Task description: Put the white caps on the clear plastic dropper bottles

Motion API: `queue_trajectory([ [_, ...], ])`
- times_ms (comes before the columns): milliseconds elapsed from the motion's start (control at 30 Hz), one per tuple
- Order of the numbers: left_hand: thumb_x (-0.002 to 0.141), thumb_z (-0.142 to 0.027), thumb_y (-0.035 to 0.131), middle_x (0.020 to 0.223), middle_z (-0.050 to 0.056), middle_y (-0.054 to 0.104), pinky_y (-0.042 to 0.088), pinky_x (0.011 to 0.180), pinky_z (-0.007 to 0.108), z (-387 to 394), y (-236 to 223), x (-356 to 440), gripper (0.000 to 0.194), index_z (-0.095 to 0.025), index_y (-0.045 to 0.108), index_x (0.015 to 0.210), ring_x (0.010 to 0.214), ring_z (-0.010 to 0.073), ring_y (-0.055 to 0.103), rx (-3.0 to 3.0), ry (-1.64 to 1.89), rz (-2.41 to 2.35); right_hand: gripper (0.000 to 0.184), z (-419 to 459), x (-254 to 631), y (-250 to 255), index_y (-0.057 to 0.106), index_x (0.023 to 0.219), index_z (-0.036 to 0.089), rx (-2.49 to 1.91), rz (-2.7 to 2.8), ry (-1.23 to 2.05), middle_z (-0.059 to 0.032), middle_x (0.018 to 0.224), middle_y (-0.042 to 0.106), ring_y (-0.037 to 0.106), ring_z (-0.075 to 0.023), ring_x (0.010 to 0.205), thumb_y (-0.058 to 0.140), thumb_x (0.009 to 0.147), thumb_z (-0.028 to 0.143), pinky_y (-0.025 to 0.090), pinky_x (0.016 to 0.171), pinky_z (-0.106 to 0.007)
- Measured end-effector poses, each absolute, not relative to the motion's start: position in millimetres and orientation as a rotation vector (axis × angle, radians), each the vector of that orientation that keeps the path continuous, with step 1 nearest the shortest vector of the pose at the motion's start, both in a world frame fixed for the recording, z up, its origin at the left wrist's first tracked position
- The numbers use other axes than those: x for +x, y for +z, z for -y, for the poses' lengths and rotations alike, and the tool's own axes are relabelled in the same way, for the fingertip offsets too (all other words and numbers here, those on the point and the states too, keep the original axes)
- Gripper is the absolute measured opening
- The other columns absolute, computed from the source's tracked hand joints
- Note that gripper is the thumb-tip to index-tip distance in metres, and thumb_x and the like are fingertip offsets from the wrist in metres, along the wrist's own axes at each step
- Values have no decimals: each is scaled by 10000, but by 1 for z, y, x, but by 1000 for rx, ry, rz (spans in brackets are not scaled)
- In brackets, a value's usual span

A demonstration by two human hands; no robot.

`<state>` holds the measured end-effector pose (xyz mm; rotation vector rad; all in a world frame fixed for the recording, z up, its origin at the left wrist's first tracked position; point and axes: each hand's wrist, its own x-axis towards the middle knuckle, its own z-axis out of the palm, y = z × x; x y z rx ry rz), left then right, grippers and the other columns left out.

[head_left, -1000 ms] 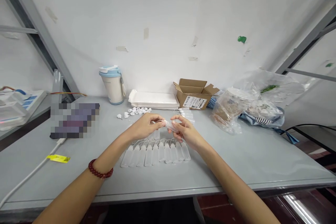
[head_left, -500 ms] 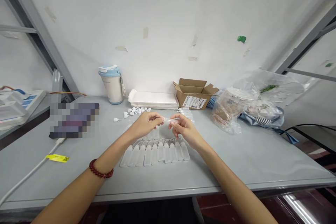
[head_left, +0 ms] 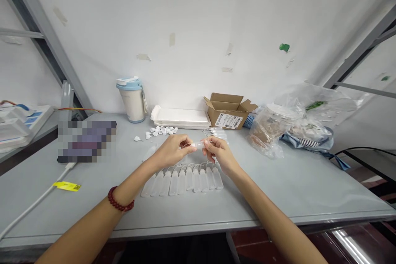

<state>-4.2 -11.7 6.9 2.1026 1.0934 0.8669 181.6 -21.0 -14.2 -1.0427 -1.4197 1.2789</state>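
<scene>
A small translucent plastic bottle is held level between my two hands above the table. My left hand pinches its white end between thumb and forefinger. On the other end, my right hand is closed, partly covering the body. A row of several similar squeeze bottles lies side by side just below my hands, with thin looped strips at their tops. Behind my left hand is a loose pile of small white caps, and one cap lies apart.
A white stack of flat packets and an open cardboard box stand against the wall. To the left are a tumbler and a blurred device with a white cable. Plastic bags lie at the right.
Both hands have shifted slightly down, and my left hand has moved a little to the right with the bottle still held between them. The row on the table has not moved.
</scene>
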Motion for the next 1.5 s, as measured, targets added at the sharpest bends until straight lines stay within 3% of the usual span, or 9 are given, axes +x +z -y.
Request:
queue_trajectory([
  [133, 767, -365, 575, 734, 9, 629, 420, 661, 272, 11, 5, -2, 201, -169, 604, 735, 694, 149, 541, 2084, 941, -1111, 321, 22, 181, -12, 539, 870, 171, -978, 1392, 1281, 53, 564, 526, 371, -58, 386, 606, 744, 458, 265, 416, -223],
  [333, 842, -465, 440, 692, 27, 632, 439, 609, 259, 10, 5, -2, 388, -156, 619, 691, 675, 158, 571, 1999, 816, -1045, 344, 23, 182, -9, 537, 899, 173, -944, 1383, 1287, 44, 586, 532, 397, -66, 430, 616, 741, 468, 294, 455, -227],
  [667, 846, -378, 463, 650, 5, 636, 397, 588, 239, 16, 6, 2, 332, -164, 656, 682, 633, 138, 536, 2233, 962, -1092, 294, 24, 182, -9, 494, 697, 186, -995, 1316, 1283, 87, 455, 342, 259, -58, 423, 654, 706, 433, 152, 448, -227],
  [867, 846, -370, 477, 684, 18, 643, 388, 589, 242, 16, 4, 4, 309, -165, 639, 681, 653, 140, 539, 2332, 993, -1063, 351, 23, 181, -10, 453, 643, 189, -1011, 1205, 1399, 93, 446, 309, 213, -46, 413, 680, 683, 454, 118, 437, -227],
  [1167, 884, -462, 365, 754, 40, 672, 436, 606, 257, 16, 1, 5, 424, -169, 564, 649, 713, 165, 598, 2058, 829, -1057, 368, 25, 180, -7, 442, 682, 193, -953, 1263, 1379, 90, 474, 340, 221, -46, 419, 659, 702, 490, 141, 444, -223],
  [1267, 876, -488, 376, 745, 47, 659, 452, 637, 269, 14, 1, 5, 435, -166, 542, 634, 721, 169, 604, 1954, 828, -1043, 352, 26, 179, -8, 472, 723, 198, -1010, 1339, 1263, 81, 495, 351, 253, -64, 434, 633, 717, 511, 179, 439, -223],
  [1400, 861, -518, 395, 665, 34, 621, 450, 627, 268, 13, 3, 4, 461, -155, 572, 640, 650, 149, 571, 1849, 831, -1027, 294, 29, 177, -12, 561, 768, 183, -1090, 1534, 847, 22, 620, 485, 375, -98, 529, 604, 757, 473, 287, 496, -241],
  [1500, 858, -516, 408, 657, 34, 623, 442, 612, 265, 15, 5, 3, 464, -150, 583, 633, 615, 137, 549, 1849, 839, -1021, 270, 32, 177, -13, 600, 743, 171, -1105, 1608, 721, 10, 635, 501, 378, -104, 553, 559, 802, 432, 300, 524, -249],
])
